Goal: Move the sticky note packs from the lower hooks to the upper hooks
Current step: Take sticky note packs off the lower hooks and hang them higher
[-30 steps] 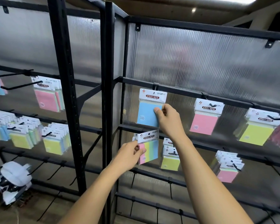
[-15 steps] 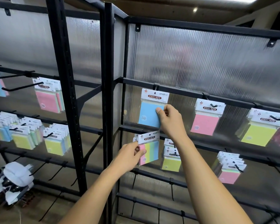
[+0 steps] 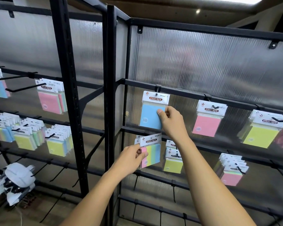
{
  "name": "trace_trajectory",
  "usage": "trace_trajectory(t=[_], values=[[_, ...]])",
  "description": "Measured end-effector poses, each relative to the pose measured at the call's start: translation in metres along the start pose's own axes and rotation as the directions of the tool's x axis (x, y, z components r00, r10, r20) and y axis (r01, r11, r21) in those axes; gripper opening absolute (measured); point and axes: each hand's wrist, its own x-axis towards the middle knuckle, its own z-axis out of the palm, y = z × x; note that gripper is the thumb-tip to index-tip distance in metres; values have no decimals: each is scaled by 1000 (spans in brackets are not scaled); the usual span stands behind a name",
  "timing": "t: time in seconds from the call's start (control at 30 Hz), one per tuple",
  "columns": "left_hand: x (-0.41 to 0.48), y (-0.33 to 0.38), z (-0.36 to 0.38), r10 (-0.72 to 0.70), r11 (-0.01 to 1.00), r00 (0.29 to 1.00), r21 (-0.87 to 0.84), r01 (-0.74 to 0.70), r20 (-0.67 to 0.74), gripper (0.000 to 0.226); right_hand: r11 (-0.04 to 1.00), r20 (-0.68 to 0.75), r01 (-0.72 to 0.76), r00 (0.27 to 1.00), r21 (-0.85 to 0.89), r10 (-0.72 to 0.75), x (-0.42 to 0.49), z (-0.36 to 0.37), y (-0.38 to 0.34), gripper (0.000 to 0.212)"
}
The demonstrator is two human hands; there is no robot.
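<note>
Display rack (image 3: 110,95) of sticky notes, seen on my remote head-camera feed.
At the lower row, the left hand (image 3: 129,158) pinches a tilted striped pack (image 3: 152,152) by its left edge; the right hand (image 3: 171,121), fingers curled, pinches the blue pack (image 3: 151,116) hanging from an upper hook (image 3: 156,94).

"STICKY NOTE", pale capitals on a red band, printed on the white header card of each: blue pack (image 3: 151,115), striped pack (image 3: 152,152), pink pack (image 3: 208,119), yellow pack (image 3: 265,131), left-rack pink pack (image 3: 50,97). Smaller print beneath it: too fine to read.
</note>
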Motion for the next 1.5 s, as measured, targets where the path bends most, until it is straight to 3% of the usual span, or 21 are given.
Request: trace_trajectory(t=[0.47,0.6,0.77,0.97,1.23,1.5], values=[[-5,1,4,11,1000,1000,3,-11,25,16,996,-37,-88,996,-28,87,7,2,17,32],[-8,2,16,35,999,997,3,-35,67,15,980,45,-175,983,-95,180,-18,-4,53,27],[-5,19,42,81,997,988,-6,-81,129,16,922,35,-350,932,-167,361,-73,-31,117,22],[3,57,94,163,986,958,0,-168,235,13,931,151,-292,933,-216,328,-135,-81,154,16],[12,132,183,289,957,879,-113,-266,379,16,948,-42,-277,961,-154,274,-177,-182,198,11],[19,229,269,412,911,833,-135,-390,369,13,958,-157,-276,952,-81,262,-190,-302,237,13]])
